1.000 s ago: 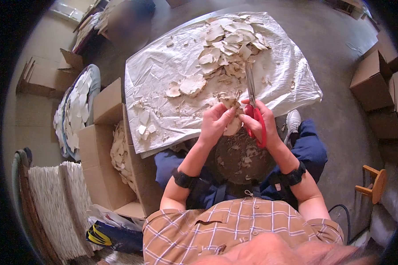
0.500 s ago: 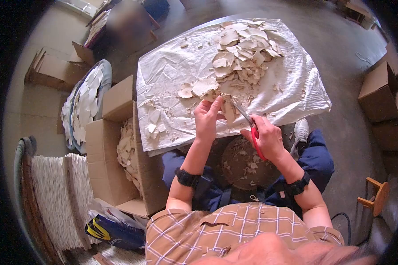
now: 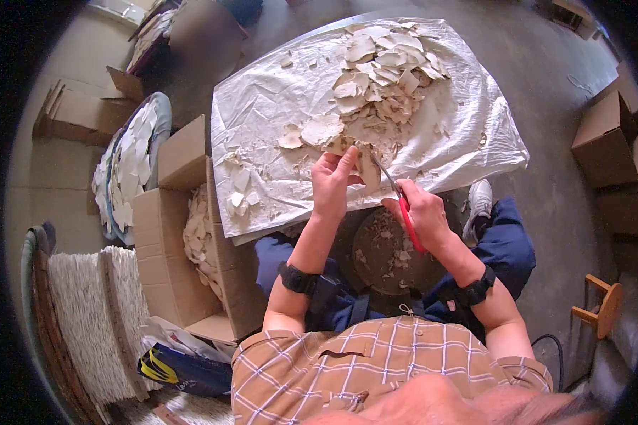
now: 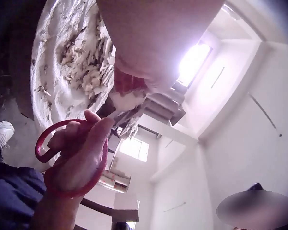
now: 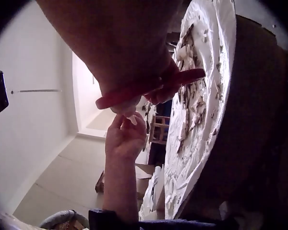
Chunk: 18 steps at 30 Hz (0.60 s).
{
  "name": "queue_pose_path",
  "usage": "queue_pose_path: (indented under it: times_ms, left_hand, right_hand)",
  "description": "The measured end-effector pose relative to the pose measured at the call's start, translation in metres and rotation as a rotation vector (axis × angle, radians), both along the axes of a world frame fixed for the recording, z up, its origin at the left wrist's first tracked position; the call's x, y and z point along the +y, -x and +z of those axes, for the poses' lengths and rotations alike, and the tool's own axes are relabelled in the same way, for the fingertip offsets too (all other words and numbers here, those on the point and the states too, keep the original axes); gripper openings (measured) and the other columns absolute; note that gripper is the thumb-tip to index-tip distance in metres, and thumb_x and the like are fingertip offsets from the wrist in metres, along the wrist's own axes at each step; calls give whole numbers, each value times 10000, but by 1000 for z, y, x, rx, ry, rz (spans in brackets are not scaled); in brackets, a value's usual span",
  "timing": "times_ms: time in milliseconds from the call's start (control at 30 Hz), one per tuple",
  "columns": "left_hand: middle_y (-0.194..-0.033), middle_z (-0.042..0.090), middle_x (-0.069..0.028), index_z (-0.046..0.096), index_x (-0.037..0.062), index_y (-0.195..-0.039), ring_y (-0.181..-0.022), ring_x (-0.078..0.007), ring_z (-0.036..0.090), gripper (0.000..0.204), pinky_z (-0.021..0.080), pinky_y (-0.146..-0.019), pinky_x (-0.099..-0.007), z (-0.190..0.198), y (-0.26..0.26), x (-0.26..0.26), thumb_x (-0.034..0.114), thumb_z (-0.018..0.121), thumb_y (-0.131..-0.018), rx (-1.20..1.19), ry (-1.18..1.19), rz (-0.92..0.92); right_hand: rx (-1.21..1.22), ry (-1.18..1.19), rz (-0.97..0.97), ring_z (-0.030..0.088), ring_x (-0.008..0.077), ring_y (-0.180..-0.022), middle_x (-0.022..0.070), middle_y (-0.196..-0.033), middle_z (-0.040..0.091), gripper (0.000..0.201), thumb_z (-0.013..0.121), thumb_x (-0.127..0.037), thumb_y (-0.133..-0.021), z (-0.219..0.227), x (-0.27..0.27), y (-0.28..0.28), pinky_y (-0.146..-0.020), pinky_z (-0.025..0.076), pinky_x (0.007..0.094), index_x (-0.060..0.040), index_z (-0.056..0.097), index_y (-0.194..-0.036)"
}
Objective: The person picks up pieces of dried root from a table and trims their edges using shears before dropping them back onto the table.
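In the head view my left hand pinches a pale, flat, brittle-looking piece by its edge, over the near side of the white sheet. My right hand grips scissors with red handles; their metal blades point up and left, with the tips at the piece. The left wrist view shows the red loops around the right hand's fingers and the pale piece beyond the blades. From the right wrist, the left hand appears behind the scissors. A heap of similar pale pieces lies farther off on the sheet.
The white sheet carries larger discs and scattered scraps. Below my hands, a dark round surface holds scraps. An open cardboard box with pale pieces stands at left, a wooden stool at right, and a blurred person sits beyond the sheet.
One second ago both hands were together at the piece, scissors pointing away. Since then the right hand has moved right and down and swung the blades onto the piece; the left hand has shifted slightly left.
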<state>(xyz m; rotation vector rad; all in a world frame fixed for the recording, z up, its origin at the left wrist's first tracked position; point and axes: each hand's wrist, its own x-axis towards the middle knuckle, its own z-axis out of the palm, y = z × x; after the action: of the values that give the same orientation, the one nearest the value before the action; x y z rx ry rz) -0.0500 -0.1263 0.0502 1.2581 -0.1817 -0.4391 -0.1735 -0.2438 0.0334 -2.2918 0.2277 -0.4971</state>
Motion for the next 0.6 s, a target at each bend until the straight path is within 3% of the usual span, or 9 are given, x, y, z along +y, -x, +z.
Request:
queue_pose_path:
  times_ms: [267, 433, 533, 600]
  left_hand:
    - [-758, 590, -38, 564, 12, -871, -646, -97, 578, 186, 504, -469, -236, -9, -2, 0, 194, 597, -846, 75, -26, 25]
    - [-825, 606, -55, 524, 63, -917, -690, -131, 609, 156, 527, -493, -283, -8, -10, 5, 209, 553, -871, 230, 23, 113]
    - [-811, 608, -49, 527, 71, -920, -679, -133, 610, 151, 528, -487, -294, -13, -18, 10, 213, 546, -875, 276, 99, 112]
    - [-790, 604, -39, 528, 75, -921, -670, -126, 605, 147, 528, -483, -295, -16, -17, 10, 214, 547, -874, 265, 93, 111]
  right_hand:
    - [137, -62, -8, 591, 359, -631, 181, -677, 580, 330, 595, -341, -806, -10, 4, -3, -533, 456, 435, -38, 508, -901]
    - [202, -60, -45, 593, 361, -654, 176, -700, 584, 360, 582, -384, -805, -8, 3, -7, -550, 466, 444, -41, 512, -891]
    - [37, 34, -37, 594, 357, -672, 169, -743, 584, 388, 582, -410, -796, -9, 4, -6, -559, 475, 431, -43, 515, -901]
    - [69, 40, -26, 594, 352, -677, 166, -757, 582, 393, 586, -412, -792, -5, 5, -4, -561, 477, 424, -44, 517, -912]
